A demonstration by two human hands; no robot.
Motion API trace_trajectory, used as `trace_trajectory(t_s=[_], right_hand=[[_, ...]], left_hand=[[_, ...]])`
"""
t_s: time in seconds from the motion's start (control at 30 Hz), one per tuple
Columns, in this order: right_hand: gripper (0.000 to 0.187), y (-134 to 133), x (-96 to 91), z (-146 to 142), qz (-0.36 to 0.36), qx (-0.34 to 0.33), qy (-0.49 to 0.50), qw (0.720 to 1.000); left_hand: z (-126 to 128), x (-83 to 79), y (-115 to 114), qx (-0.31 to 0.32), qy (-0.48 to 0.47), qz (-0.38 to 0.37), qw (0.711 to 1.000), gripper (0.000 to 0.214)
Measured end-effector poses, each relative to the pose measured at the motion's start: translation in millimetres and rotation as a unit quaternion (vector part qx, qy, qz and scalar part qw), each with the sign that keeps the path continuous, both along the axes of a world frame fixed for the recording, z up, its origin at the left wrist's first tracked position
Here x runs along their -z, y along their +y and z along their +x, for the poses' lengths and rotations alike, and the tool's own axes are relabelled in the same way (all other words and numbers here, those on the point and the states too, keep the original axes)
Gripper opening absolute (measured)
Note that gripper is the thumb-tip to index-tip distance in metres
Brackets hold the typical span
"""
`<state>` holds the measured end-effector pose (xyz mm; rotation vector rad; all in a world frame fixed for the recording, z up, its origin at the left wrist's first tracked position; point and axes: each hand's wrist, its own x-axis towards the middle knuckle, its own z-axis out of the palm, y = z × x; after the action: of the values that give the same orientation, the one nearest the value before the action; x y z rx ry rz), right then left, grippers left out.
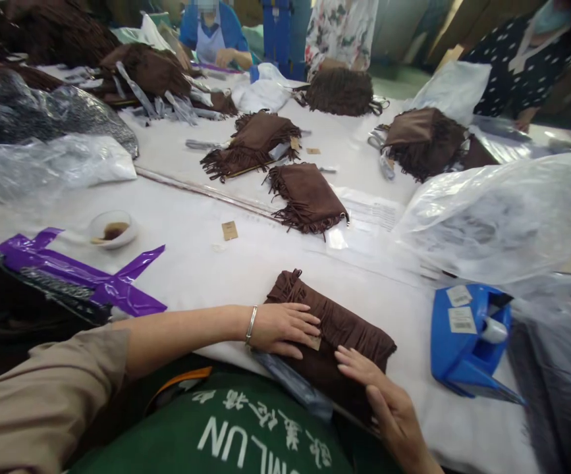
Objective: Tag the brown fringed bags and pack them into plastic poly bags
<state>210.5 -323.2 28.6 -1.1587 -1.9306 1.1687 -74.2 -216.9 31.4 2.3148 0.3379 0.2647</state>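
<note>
A dark brown fringed bag [349, 322] lies flat at the table's near edge, right in front of me. Across its left part rests my left hand [285, 329], palm down, fingers stretched out, beside a small tan tag [316, 342]. My right hand [377, 388] touches the bag's right side with its fingers extended and the thumb apart. From under the bag, a strap in grey-blue wrapping [295, 385] sticks out toward my apron. Neither hand grips anything.
More brown fringed bags [309, 197] lie farther across the table. At right stand a blue tape dispenser [470, 336] and a clear plastic bag [502, 217]. A small white dish [112, 229] and purple tape [82, 273] are at left. Several people stand or sit around the table.
</note>
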Motion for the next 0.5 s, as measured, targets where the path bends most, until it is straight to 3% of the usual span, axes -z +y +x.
trace_trajectory(t_s=[0.07,0.13,0.17,0.23,0.3,0.4,0.5], right_hand=[[0.038,8.8,-16.3,-1.0,0.001,0.131,0.079,0.988],[0.036,29.9,-28.3,-9.6,0.001,0.235,0.076,0.969],[0.035,43.7,-31.3,-17.3,0.0,0.255,0.051,0.966],[0.037,73.6,-30.2,-38.6,0.001,0.224,-0.006,0.975],[0.041,102.0,-20.9,-65.2,0.022,0.15,-0.031,0.988],[0.047,135.0,-0.6,-102.7,0.05,0.057,-0.081,0.994],[0.048,155.9,14.0,-124.2,0.073,0.013,-0.117,0.99]], left_hand=[[1.5,-0.2,-2.0,-0.003,-0.007,0.004,1.0,0.03],[3.4,-0.2,-5.0,-0.011,-0.02,0.021,1.0,0.026],[4.3,0.0,-7.0,-0.014,-0.028,0.032,0.999,0.025],[5.6,0.4,-11.8,-0.012,-0.036,0.048,0.998,0.023],[5.9,-0.1,-17.6,-0.011,-0.035,0.05,0.998,0.021],[2.9,-4.8,-26.5,-0.033,-0.034,0.02,0.999,0.017],[-6.4,-15.2,-32.6,-0.053,-0.057,-0.026,0.997,0.016]])
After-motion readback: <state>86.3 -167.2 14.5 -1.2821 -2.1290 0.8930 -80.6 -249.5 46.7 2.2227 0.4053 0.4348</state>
